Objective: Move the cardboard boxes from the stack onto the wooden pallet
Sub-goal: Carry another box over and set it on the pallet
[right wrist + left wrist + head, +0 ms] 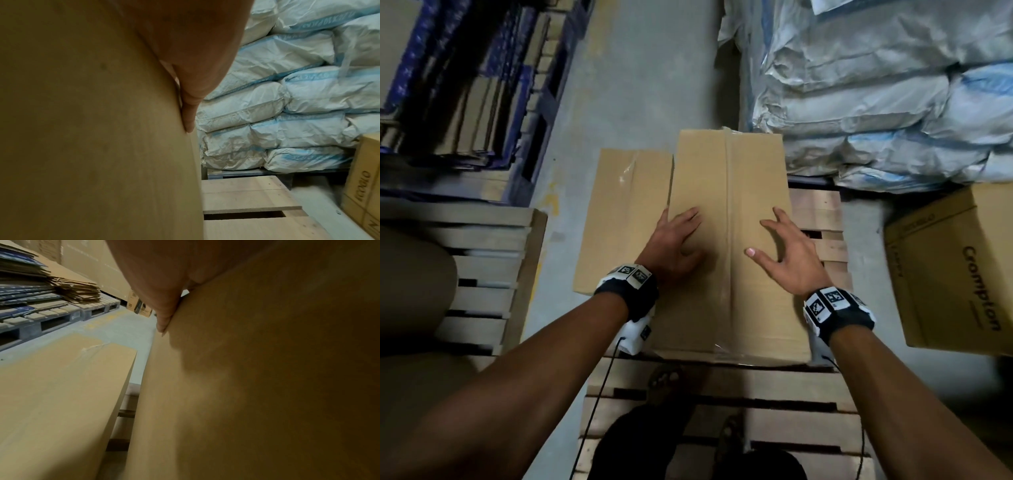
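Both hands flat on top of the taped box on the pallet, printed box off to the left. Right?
Not quite: the printed box sits to the right, as the head view shows. Both hands, left and right, do rest on the taped box on the pallet.

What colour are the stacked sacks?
The sacks are white with light blue bands, clearest in the right wrist view.

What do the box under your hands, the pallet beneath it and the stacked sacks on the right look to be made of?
Box: plain brown cardboard, matte, with a glossy clear tape strip down its top seam. Pallet: pale unfinished wood, rough sawn slats with gaps and visible nail marks. Sacks: probably woven plastic, white with blue print, crinkled with a slight sheen; the weave itself is too fine to confirm.
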{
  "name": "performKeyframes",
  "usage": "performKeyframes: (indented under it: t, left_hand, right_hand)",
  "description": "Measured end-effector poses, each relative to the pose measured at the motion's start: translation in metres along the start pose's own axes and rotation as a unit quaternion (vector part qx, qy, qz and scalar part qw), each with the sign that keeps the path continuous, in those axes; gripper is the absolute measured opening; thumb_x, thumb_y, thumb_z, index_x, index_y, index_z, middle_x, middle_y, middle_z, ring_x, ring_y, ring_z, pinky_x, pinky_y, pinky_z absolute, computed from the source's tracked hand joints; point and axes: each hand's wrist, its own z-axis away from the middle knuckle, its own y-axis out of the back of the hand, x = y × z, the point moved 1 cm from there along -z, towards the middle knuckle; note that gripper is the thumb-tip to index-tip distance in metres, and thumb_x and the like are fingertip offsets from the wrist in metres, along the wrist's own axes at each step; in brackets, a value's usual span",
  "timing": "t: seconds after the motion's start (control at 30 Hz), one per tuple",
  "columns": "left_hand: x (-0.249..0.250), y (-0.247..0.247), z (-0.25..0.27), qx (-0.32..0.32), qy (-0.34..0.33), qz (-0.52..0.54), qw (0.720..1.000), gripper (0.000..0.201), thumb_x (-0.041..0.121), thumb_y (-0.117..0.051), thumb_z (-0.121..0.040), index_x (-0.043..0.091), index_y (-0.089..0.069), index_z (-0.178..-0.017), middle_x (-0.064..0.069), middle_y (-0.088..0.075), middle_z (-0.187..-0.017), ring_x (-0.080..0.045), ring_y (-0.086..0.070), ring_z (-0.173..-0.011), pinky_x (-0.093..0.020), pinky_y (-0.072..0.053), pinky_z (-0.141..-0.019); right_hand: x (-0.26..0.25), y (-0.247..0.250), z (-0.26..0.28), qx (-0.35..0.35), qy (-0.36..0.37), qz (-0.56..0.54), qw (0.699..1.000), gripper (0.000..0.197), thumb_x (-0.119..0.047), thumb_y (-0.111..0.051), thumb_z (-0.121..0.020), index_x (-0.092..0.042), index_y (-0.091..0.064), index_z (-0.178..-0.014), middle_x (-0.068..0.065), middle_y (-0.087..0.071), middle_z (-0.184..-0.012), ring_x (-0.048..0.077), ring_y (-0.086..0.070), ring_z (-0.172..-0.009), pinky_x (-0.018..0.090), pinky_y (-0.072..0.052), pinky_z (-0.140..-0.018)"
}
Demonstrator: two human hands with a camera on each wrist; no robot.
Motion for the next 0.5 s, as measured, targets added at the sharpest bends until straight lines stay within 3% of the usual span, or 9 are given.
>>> performKeyframes:
  t: [0.1,0.23,0.5]
  left_hand:
    - [-0.039,-0.041,-0.007,0.006,0.018,-0.023,1.0,0.084,0.056,-0.053,-0.087,0.007,-0.047,-0.155,-0.009,-0.037,-0.166,-0.02,-0.035,-0.153,-0.052,-0.005,-0.13]
    - [-0.087,-0.088,-0.015,0.041,0.022,-0.025,0.999,0.076,0.05,-0.059,-0.091,0.01,-0.048,-0.155,-0.005,-0.037,-0.166,-0.013,-0.032,-0.153,-0.045,-0.003,-0.131]
    - [-0.158,-0.142,-0.028,0.054,0.004,-0.055,0.997,0.074,0.052,-0.061,-0.093,0.013,-0.049,-0.155,-0.001,-0.037,-0.166,-0.012,-0.031,-0.153,-0.041,-0.002,-0.132]
  right_hand:
    - [0.035,-0.044,-0.024,0.009,0.015,0.001,1.0,0.072,-0.06,-0.072,-0.092,-0.027,-0.05,-0.152,-0.004,-0.02,-0.174,0.01,-0.02,-0.157,0.009,-0.003,-0.113]
    - [0.076,-0.098,-0.054,0.023,0.037,0.008,0.999,0.074,-0.064,-0.069,-0.092,-0.027,-0.049,-0.153,-0.002,-0.021,-0.174,0.013,-0.022,-0.157,0.025,-0.013,-0.119]
    - [0.132,-0.184,-0.089,0.056,0.053,-0.011,0.997,0.076,-0.07,-0.067,-0.09,-0.031,-0.048,-0.153,-0.005,-0.019,-0.174,0.015,-0.023,-0.158,0.033,-0.019,-0.125]
